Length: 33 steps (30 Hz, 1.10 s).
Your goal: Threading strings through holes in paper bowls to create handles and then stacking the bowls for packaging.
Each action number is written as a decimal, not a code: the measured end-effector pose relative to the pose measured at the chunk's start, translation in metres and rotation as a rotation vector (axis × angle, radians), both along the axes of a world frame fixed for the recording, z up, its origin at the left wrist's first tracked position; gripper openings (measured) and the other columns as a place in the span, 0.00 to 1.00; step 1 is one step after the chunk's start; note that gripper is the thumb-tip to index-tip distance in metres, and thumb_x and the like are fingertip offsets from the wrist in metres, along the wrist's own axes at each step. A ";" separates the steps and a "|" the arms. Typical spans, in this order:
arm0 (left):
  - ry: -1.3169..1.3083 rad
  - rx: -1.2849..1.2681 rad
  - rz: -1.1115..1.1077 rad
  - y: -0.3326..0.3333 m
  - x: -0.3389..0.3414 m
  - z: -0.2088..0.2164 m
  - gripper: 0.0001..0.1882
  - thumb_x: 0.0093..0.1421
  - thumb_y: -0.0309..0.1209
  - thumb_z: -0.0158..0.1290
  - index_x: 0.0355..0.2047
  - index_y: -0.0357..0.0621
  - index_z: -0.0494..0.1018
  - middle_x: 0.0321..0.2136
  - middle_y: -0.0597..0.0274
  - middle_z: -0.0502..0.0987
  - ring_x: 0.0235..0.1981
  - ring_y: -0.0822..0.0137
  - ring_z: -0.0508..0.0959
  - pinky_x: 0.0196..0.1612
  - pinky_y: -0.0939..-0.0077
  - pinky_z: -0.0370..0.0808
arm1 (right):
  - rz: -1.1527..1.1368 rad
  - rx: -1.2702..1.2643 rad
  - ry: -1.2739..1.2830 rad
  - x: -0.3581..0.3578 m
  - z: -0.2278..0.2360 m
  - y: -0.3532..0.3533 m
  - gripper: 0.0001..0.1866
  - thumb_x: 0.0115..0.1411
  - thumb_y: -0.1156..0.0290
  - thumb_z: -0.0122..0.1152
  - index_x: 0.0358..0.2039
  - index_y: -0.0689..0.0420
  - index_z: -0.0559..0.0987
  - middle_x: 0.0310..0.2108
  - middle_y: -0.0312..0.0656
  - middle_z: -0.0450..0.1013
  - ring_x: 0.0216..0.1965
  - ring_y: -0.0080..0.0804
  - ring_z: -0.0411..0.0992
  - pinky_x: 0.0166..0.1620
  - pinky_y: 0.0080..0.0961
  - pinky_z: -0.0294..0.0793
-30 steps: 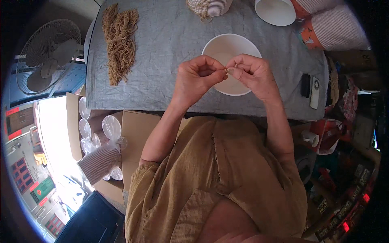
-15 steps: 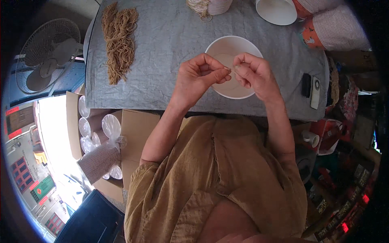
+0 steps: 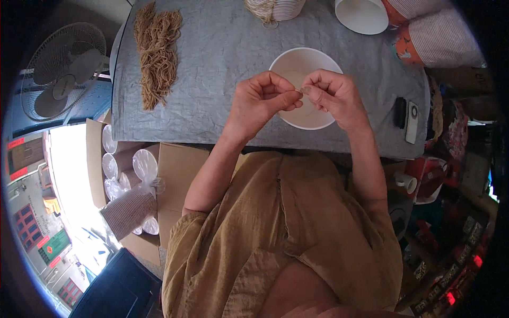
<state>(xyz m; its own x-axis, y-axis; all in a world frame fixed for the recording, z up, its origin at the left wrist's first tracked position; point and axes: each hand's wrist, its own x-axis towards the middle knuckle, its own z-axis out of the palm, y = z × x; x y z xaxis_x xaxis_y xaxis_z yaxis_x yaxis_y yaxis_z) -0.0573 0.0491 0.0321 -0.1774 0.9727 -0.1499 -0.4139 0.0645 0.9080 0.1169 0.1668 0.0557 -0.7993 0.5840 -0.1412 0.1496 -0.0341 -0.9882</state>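
Close together over a white paper tub (image 3: 314, 125), both hands have their fingertips pinched. My left hand (image 3: 265, 96) is closed on a tiny, pale bit of what looks like thin string (image 3: 301, 90). Thumb and forefinger of my right hand (image 3: 335, 96) pinch at the same spot, nearly touching the left fingertips. The string is too fine to follow clearly. Beneath the hands, the tub stands with its round mouth up, and they hide part of its rim and inside. A bundle of brown twine (image 3: 157, 55) lies on the grey cloth at the far left.
Grey cloth covers the table (image 3: 212, 79). At the back stands a striped tub with twine (image 3: 275, 9); stacked tubs (image 3: 437, 40) lie far right, beside an open white tub (image 3: 361, 16). A remote-like white device (image 3: 412, 122) rests right. Left are a fan (image 3: 63, 74) and a carton (image 3: 183, 164) with wrapped tubs.
My right hand has shifted slightly left, so its fingertips now meet those of my left hand, closing the small gap between them. The tub has stayed in place.
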 end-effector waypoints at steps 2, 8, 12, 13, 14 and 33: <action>-0.055 0.006 -0.007 -0.001 -0.001 0.000 0.06 0.61 0.20 0.57 0.39 0.34 0.75 0.34 0.55 0.82 0.36 0.65 0.84 0.41 0.75 0.82 | -0.002 -0.020 0.012 -0.001 0.000 -0.001 0.05 0.64 0.73 0.60 0.36 0.62 0.79 0.25 0.28 0.72 0.24 0.12 0.66 0.28 0.13 0.66; -0.087 -0.014 -0.014 -0.001 -0.002 0.002 0.12 0.63 0.22 0.56 0.46 0.32 0.74 0.36 0.52 0.82 0.38 0.63 0.84 0.44 0.73 0.82 | -0.093 -0.018 0.032 -0.003 -0.003 -0.001 0.06 0.65 0.72 0.59 0.37 0.61 0.79 0.25 0.27 0.71 0.25 0.10 0.64 0.28 0.12 0.64; -0.091 -0.003 -0.014 -0.002 -0.003 0.002 0.12 0.63 0.22 0.56 0.47 0.32 0.74 0.37 0.52 0.82 0.38 0.64 0.84 0.44 0.74 0.81 | -0.170 -0.011 0.087 -0.004 -0.003 -0.001 0.06 0.64 0.71 0.60 0.36 0.60 0.79 0.25 0.24 0.70 0.24 0.09 0.61 0.27 0.11 0.60; -0.076 -0.017 -0.022 -0.002 -0.003 0.003 0.12 0.63 0.22 0.56 0.47 0.32 0.74 0.38 0.51 0.82 0.38 0.64 0.84 0.44 0.74 0.81 | -0.189 -0.047 0.096 -0.004 -0.003 -0.001 0.06 0.64 0.71 0.60 0.36 0.60 0.79 0.24 0.24 0.70 0.24 0.09 0.60 0.26 0.11 0.59; -0.060 -0.031 -0.030 -0.001 -0.003 0.004 0.12 0.63 0.22 0.56 0.47 0.32 0.74 0.38 0.51 0.82 0.38 0.64 0.84 0.44 0.74 0.81 | -0.191 -0.044 0.099 -0.004 -0.005 -0.001 0.06 0.64 0.71 0.60 0.36 0.60 0.79 0.24 0.24 0.70 0.24 0.09 0.60 0.26 0.11 0.59; 0.318 0.017 0.099 0.001 0.011 0.007 0.07 0.60 0.25 0.61 0.37 0.34 0.80 0.28 0.61 0.83 0.30 0.76 0.82 0.35 0.81 0.79 | -0.065 0.094 0.076 -0.001 0.010 -0.005 0.07 0.62 0.72 0.60 0.38 0.62 0.78 0.24 0.27 0.71 0.27 0.11 0.66 0.30 0.13 0.67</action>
<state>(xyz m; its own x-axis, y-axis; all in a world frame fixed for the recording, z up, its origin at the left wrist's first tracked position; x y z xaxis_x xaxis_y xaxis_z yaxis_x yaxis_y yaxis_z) -0.0463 0.0502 0.0387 -0.3065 0.9503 -0.0554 -0.1128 0.0215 0.9934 0.1156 0.1614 0.0657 -0.7654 0.6431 -0.0234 0.0743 0.0522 -0.9959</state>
